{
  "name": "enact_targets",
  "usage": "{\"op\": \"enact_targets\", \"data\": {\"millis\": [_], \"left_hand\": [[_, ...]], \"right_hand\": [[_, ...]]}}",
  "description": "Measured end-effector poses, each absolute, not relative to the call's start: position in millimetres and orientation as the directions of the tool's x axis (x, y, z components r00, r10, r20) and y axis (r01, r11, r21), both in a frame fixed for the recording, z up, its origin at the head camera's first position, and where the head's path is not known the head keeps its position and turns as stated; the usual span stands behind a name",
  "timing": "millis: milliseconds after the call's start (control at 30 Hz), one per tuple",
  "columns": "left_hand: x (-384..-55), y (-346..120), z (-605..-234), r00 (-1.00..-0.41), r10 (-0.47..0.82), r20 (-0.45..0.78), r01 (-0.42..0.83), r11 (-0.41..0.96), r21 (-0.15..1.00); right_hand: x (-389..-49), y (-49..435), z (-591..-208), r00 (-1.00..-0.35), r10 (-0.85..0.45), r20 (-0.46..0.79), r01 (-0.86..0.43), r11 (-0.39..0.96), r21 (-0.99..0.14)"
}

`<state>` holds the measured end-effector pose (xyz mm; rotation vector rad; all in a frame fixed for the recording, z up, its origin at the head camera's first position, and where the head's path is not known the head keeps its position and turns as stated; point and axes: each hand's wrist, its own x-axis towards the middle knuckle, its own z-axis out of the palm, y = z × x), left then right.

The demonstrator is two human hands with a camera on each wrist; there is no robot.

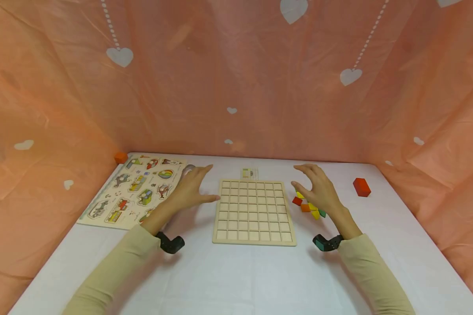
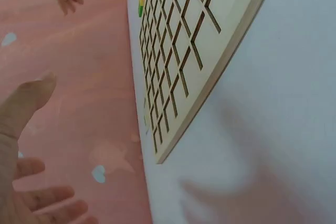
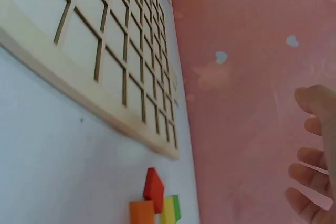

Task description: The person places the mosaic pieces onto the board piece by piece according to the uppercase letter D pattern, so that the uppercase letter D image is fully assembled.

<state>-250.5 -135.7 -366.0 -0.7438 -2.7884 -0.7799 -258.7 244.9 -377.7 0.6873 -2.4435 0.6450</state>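
Nearest the camera, beige sleeves (image 1: 106, 271) were seen along the lower edge of the head view. At far left, a picture puzzle (image 1: 135, 192) was partly overlapped by the left hand (image 1: 188, 189), which was held above the table (image 1: 256, 280), fingers spread and gripping nothing. To the right of its thumb, between both hands, the grid board (image 1: 253, 215) was laid flat; the left hand was judged the nearer, no touch was shown, and no clear long axis was offered by the near-square outline. Beside its right edge, coloured blocks (image 1: 305, 208) were clustered, partly hidden by the right hand (image 1: 322, 188), also raised, fingers loosely bent and empty. Farther right, a red block (image 1: 361, 187) was placed. Open room was left along the board's near edge; its right side was crowded by the blocks.
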Motion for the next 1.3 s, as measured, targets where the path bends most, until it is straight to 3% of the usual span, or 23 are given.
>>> {"op": "enact_targets", "data": {"millis": [300,667,1000,1300], "left_hand": [[-254,-138,-390,-0.832,0.482,0.275,0.549,0.636,0.543],[-249,-138,-412,-0.852,0.486,0.197,0.490,0.605,0.628],[-254,-135,-426,-0.812,0.557,0.175,0.528,0.572,0.628],[-257,-136,-428,-0.838,0.534,0.109,0.470,0.606,0.641]], "right_hand": [[-264,255,-393,-0.790,-0.248,0.561,-0.503,0.786,-0.360],[-271,259,-407,-0.921,-0.135,0.365,-0.316,0.807,-0.498],[-277,257,-419,-0.947,-0.099,0.305,-0.252,0.817,-0.518],[-283,257,-426,-0.947,-0.084,0.309,-0.243,0.818,-0.522]]}}
